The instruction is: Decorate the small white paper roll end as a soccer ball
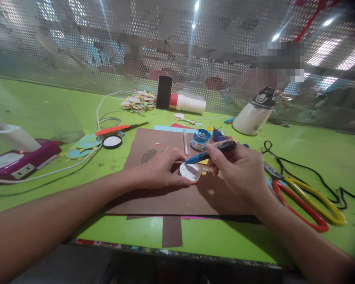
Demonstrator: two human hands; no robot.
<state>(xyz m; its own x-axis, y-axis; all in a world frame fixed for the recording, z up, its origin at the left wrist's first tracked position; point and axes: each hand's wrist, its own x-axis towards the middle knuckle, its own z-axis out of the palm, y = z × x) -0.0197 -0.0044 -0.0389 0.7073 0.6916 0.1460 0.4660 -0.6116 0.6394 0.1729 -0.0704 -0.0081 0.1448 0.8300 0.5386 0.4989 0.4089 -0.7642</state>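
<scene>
My left hand (161, 169) grips the left rim of a small white disc (190, 172) that bears dark marks and has a reddish edge. Between the fingers of my right hand (239, 161) is a marker (208, 153) with a black barrel and a blue, paint-stained front end. Its tip meets or hovers just over the disc's upper left; I cannot tell which. Both hands work over a brown board (165, 201). Just behind them stand an open blue jar (200, 140) and a slim whitish pen (185, 141).
Large red-and-yellow-handled scissors (303, 201) and a black cord (322, 179) lie at right. A purple power strip (20, 157) with a white plug sits left, near an orange cutter (112, 130). Behind are a phone (164, 92), stacked discs (139, 100) and a white bottle (251, 117).
</scene>
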